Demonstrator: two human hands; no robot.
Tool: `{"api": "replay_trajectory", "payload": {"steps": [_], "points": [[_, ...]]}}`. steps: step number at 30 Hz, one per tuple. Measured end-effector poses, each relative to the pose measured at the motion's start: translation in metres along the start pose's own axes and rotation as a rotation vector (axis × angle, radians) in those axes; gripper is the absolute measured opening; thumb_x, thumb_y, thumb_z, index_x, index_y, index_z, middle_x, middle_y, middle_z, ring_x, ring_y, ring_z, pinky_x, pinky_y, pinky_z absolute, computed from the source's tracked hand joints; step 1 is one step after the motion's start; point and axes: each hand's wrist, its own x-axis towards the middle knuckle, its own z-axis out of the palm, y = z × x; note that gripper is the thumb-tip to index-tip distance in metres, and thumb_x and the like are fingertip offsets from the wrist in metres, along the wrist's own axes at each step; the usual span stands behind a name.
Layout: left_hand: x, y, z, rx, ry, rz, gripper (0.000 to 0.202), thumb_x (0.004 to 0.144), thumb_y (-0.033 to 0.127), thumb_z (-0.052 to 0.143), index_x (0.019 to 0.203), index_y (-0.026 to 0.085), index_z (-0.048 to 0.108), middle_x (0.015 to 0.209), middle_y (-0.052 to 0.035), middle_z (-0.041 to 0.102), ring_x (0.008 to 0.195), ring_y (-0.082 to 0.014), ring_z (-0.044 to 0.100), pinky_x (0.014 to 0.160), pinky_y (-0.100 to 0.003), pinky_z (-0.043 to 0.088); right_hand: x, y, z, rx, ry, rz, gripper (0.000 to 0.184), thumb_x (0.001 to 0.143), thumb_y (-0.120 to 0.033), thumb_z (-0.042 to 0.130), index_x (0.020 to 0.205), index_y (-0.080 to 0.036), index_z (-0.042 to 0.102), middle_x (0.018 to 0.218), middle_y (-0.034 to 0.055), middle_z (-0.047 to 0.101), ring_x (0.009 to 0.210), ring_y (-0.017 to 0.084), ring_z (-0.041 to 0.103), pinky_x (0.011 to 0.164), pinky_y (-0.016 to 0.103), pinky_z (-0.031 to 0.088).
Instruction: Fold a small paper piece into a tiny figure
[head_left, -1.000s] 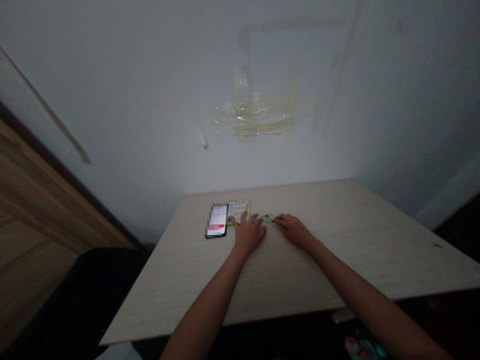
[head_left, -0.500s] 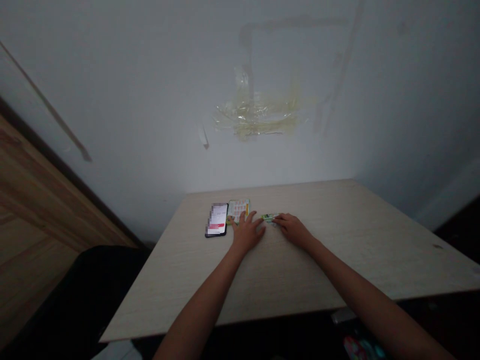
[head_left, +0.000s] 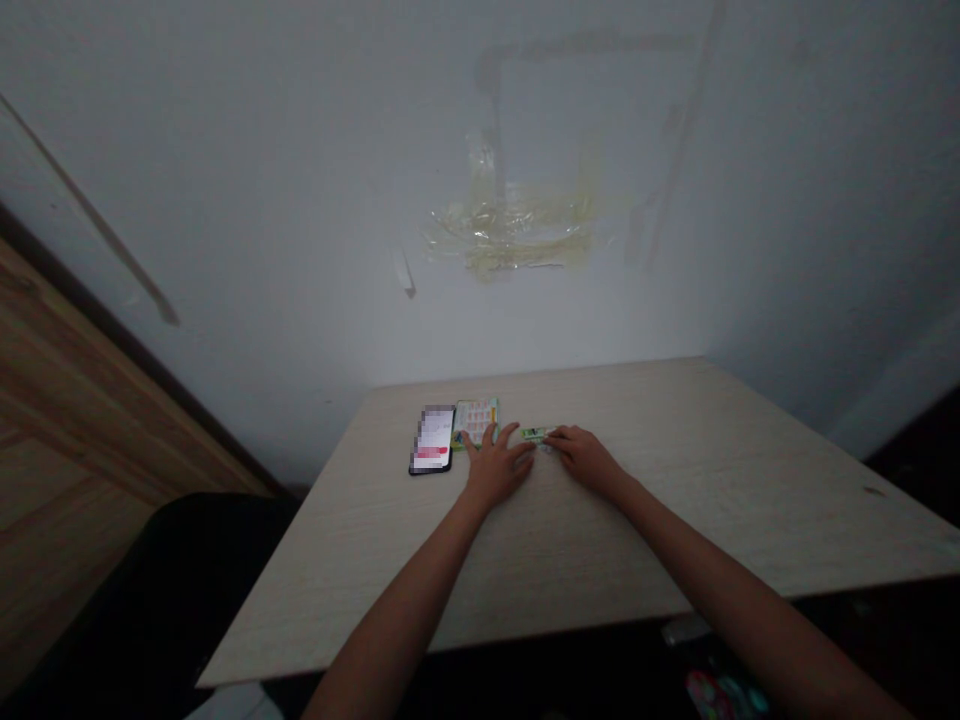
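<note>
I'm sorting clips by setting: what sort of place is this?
Likely a plain room, perhaps in a home: a pale tabletop bearing a phone stands by a wall with clear tape on it, and wooden panelling shows at left.

We honestly can't read the small flat green-and-white strip (head_left: pixel 534 434), and our bare right hand (head_left: pixel 587 456) hides one end.
</note>
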Motion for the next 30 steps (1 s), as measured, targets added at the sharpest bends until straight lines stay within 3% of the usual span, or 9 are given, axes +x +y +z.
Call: {"api": "replay_trajectory", "payload": {"steps": [19,30], "points": [[-0.0029,0.0007,0.0003,-0.024,-0.047,0.16,0.036,0.093,0.044,0.052,0.127,0.057,0.053,0.152,0.0076,0.038,0.144,-0.0345,0.023,0.106,-0.079,-0.003,-0.0004,0.004,0.0027,-0.002,-0.005,-0.009,0.045,0.086,-0.007,0.048,0.125,-0.023,0.064,0.121,0.007,0.064,0.109,0.02,0.056,0.098,0.037,0.044],[-0.0023,0.0,0.0018,-0.036,-0.042,0.154,0.032,0.095,0.05,0.046,0.124,0.057,0.055,0.151,0.0079,0.04,0.143,-0.0338,0.024,0.106,-0.079,-0.004,-0.001,-0.0007,-0.0017,0.016,0.004,-0.005,0.043,0.087,-0.008,0.048,0.124,-0.022,0.064,0.12,0.0072,0.065,0.105,0.02,0.057,0.097,0.036,0.045]]}}
